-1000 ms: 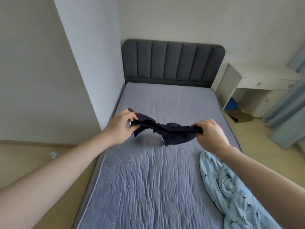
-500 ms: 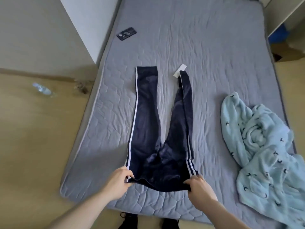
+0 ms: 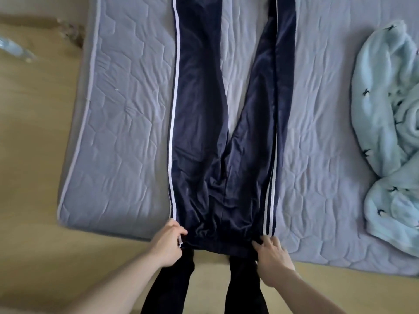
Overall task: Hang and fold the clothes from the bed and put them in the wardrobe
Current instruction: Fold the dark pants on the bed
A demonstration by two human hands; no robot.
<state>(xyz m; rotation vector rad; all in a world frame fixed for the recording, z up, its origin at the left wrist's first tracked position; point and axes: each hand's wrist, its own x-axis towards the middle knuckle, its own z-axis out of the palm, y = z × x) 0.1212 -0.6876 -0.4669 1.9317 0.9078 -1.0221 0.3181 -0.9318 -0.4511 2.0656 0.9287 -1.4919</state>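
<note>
Dark navy track pants (image 3: 208, 137) with white side stripes lie flat on the grey quilted bed (image 3: 118, 105), legs spread toward the far end, waistband at the near edge. My left hand (image 3: 166, 237) pinches the left corner of the waistband. At the right corner of the waistband my right hand (image 3: 271, 251) rests with its fingers spread and its thumb tucked against the fabric. A light blue patterned garment (image 3: 387, 123) lies crumpled on the right side of the bed.
The wooden floor (image 3: 34, 155) runs along the left and near sides of the bed. A clear plastic bottle (image 3: 15, 51) lies on the floor at the far left. My dark-clad legs (image 3: 172, 286) stand against the bed's near edge.
The pants went from bunched in the air to spread flat on the bed. The view has dropped closer over the waistband, and my right hand's fingers have loosened and spread.
</note>
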